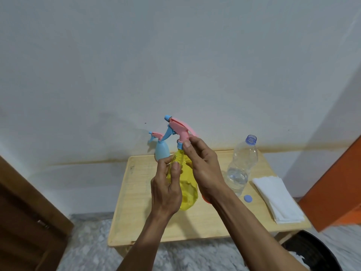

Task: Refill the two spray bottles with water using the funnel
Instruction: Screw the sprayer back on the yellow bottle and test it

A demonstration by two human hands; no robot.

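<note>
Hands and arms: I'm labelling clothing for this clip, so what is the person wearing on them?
Nothing shows on either. The left hand and right hand are bare, with no gloves, rings or watch visible, and both forearms are uncovered down to the frame's edge, with no sleeve in view.

Soft, even indoor light, wide-angle view

The wall is lit flat and bluish, with no glare. Faint shadows of the spray bottles fall left on it, and a soft arm shadow lies on the table. Straight lines bow toward the edges. The orange panel and lower corners smear slightly; the centre stays fairly sharp.
</note>
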